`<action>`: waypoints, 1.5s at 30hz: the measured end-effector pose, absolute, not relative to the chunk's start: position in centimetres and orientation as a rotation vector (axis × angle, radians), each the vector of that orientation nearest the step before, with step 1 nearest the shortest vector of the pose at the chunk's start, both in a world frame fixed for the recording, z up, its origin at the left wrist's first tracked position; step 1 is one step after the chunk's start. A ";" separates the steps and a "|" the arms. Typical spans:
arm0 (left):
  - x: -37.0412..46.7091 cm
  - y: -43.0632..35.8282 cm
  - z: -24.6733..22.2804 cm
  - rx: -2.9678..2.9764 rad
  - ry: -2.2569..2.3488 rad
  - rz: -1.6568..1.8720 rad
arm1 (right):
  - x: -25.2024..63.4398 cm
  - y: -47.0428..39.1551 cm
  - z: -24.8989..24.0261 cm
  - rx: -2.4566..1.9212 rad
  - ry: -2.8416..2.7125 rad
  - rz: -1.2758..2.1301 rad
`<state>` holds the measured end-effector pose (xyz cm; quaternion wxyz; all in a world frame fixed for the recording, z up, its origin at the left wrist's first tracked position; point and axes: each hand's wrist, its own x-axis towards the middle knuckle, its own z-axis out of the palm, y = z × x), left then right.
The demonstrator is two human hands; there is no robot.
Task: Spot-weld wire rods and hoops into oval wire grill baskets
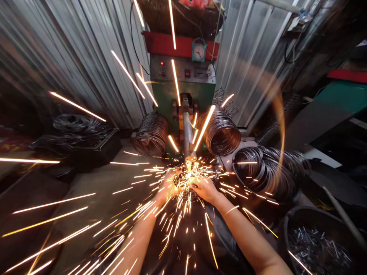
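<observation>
Around me stand the corrugated metal walls (71,57), grey and ribbed, with soft reflections. In front of me is the green welding machine (183,95), a box shape with a red band on top and a grey control panel; a small round teal clock (198,50) sits on the red band. On both sides of the machine hang thick bundles of dark wire rings: the left ring bundle (151,134) and the right ring bundle (222,133), both cylinder shaped and shiny. More to the right lies a long pile of wire rings (265,172), spread like a spring. At the low right corner is a black round tub (315,244) with short bright metal pieces inside.

From the machine a grey metal arm (187,131) comes down to the point where I work. There the sparks (187,175) burst out in orange and white lines in all directions.

My left hand (166,187) and my right hand (207,189) are closed on the wire ring (197,177), a thin dark circle just under the arm's tip, one hand at each side. The glare hides my fingertips.
</observation>
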<state>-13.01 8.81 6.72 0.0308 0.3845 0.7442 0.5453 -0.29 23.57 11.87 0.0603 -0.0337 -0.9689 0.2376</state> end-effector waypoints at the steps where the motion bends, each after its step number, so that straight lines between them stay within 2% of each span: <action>1: -12.8 8.8 6.7 1.184 2.324 1.671 | -0.2 23.6 11.8 -0.103 -2.927 0.724; 10: -12.8 9.2 6.9 1.199 2.449 1.522 | -0.5 23.6 12.9 -0.161 -3.061 0.493; 27: -13.5 9.7 8.4 1.069 2.555 1.386 | -1.4 23.4 13.1 -0.228 -3.040 0.448; 31: -14.4 10.3 8.3 1.024 2.525 1.403 | -2.1 23.5 12.3 -0.252 -2.867 0.612; 35: -14.1 10.2 8.3 1.041 2.613 1.385 | 0.3 23.5 9.6 -0.400 -2.367 1.075; 39: -14.1 10.2 8.7 1.044 2.691 1.365 | 5.2 23.8 4.1 -0.764 -2.011 1.490; 41: -14.5 10.3 8.9 0.980 2.672 1.397 | 7.7 23.7 0.6 -0.886 -1.939 1.538; 45: -15.4 10.8 8.8 0.874 2.655 1.415 | 11.0 22.8 -4.3 -0.873 -1.987 1.343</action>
